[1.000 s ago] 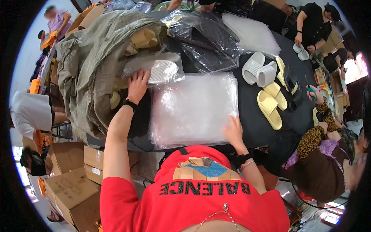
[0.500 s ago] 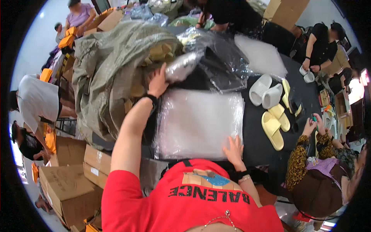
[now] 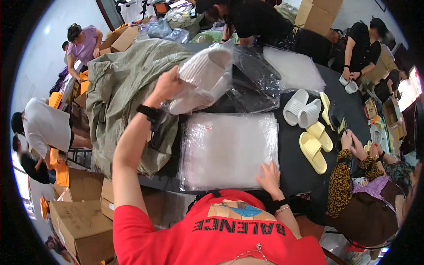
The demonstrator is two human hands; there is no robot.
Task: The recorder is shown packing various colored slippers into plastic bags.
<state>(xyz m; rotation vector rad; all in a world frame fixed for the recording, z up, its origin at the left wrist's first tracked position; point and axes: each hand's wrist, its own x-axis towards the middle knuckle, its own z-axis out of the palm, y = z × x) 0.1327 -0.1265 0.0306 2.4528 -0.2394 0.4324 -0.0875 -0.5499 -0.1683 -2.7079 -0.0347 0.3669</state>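
My left hand [image 3: 167,86] is raised above the table and grips a clear plastic bag holding white slippers [image 3: 204,75]. A black band sits on that wrist. My right hand [image 3: 269,177] lies flat with spread fingers on the near right corner of a stack of clear plastic bags [image 3: 229,148]. The stack rests on a black table [image 3: 293,163] right in front of me.
A big olive-grey sack [image 3: 123,88] covers the table's left side. White slippers [image 3: 301,108] and yellow slippers [image 3: 314,143] lie to the right. More clear bags [image 3: 296,68] sit farther back. Other people work around the table. Cardboard boxes [image 3: 81,221] stand at lower left.
My left hand has lifted the bagged white slippers off the sack, up and toward me. My right hand stays on the stack of bags.
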